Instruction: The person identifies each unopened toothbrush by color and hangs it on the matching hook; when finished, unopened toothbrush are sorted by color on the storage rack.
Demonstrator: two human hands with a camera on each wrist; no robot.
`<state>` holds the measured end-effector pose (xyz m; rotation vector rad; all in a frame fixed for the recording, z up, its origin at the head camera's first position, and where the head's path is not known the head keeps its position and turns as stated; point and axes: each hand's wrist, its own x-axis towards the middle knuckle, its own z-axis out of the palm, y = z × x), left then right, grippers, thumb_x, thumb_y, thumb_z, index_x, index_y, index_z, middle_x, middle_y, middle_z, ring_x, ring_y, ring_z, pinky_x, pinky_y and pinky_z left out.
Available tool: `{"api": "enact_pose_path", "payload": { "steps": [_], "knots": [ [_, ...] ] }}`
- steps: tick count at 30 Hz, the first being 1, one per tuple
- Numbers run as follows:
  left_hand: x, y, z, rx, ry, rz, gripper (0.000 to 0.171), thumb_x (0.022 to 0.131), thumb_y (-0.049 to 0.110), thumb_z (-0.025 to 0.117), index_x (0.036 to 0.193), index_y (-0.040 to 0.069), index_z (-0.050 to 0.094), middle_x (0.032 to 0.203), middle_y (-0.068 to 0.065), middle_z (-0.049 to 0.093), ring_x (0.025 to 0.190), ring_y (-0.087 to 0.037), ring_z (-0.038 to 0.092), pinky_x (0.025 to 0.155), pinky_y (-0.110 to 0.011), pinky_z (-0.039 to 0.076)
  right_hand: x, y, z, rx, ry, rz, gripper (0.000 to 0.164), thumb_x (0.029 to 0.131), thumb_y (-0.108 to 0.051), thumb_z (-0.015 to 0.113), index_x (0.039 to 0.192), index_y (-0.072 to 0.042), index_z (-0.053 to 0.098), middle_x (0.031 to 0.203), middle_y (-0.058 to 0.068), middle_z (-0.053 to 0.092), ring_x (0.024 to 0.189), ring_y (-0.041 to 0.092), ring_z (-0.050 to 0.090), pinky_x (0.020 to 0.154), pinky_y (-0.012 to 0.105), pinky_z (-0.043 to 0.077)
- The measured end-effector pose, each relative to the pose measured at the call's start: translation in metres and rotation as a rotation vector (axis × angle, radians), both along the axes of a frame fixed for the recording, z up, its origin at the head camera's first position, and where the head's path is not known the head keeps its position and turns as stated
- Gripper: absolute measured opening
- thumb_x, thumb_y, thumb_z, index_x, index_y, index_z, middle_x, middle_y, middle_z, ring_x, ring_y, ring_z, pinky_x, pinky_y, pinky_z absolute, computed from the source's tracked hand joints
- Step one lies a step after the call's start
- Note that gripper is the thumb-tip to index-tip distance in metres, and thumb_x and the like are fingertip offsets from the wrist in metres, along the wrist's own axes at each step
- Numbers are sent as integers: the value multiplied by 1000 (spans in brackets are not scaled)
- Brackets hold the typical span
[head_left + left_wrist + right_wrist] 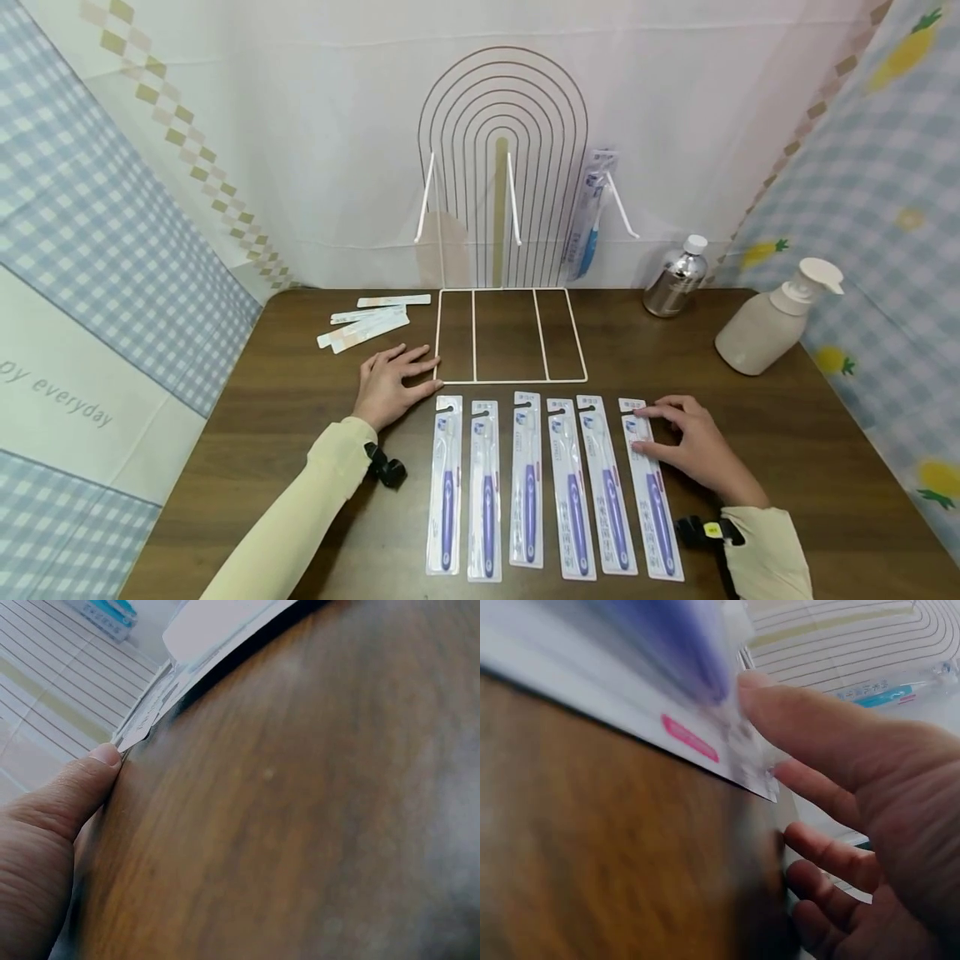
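Observation:
Several packaged purple toothbrushes (pixel 529 492) lie side by side on the wooden table. My right hand (pixel 692 437) is over the top of the rightmost toothbrush pack (pixel 660 521), its thumb and index finger reaching across the card, apart from each other. In the right wrist view the thumb (pixel 802 712) touches the pack near its end. My left hand (pixel 392 385) rests on the table with fingers spread, fingertips at the left edge of the white wire rack's base (pixel 510 382). A packaged blue toothbrush (pixel 591 221) hangs at the rack's right hook (pixel 621 204).
Two more hooks, a left one (pixel 426 198) and a middle one (pixel 513 200), stick out from the rack. Several thin white sachets (pixel 371 329) lie back left. At the back right stand a silver bottle (pixel 675 279) and a beige pump bottle (pixel 761 329). Fabric walls surround the table.

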<state>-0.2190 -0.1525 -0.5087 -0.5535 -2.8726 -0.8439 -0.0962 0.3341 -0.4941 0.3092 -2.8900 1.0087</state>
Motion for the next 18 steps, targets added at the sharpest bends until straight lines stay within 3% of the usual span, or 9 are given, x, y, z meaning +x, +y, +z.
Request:
{"api": "enact_pose_path", "payload": {
  "steps": [5,7,10,13,18],
  "knots": [
    [0,1,1,3,0,2,50,93,52,79,139,33,72,156,8,55,152,-30,38,118,-59,17,2,4,-1,-26,-9,-17,43,87,-29,90,124,-10,80,134,24,56,115,41,53,91,60,44],
    [1,0,1,3,-1,4,50,93,52,79,139,33,72,156,8,55,152,-30,38,119,-59,17,2,5,-1,-51,-13,-25,41,89,-29,88,125,-11,80,136,21,59,119,41,53,93,59,45],
    [1,0,2,3,-4,7,50,93,52,79,139,33,72,156,8,55,152,-30,38,119,-59,17,3,3,2,-133,-9,-24,36,92,-25,85,126,-13,78,120,15,69,101,29,63,82,44,53],
    [1,1,2,0,-4,5,50,94,52,78,139,33,72,156,8,55,152,-30,38,118,-59,17,0,-4,11,-214,33,-6,34,95,-19,82,129,-16,76,99,4,71,75,15,60,63,28,51],
    [1,1,3,6,-4,-1,49,94,52,78,139,33,72,156,8,55,152,-30,39,118,-59,18,-14,-33,47,-206,221,51,41,90,-10,86,128,-21,75,79,-6,59,61,9,48,53,23,41]
  ]
}}
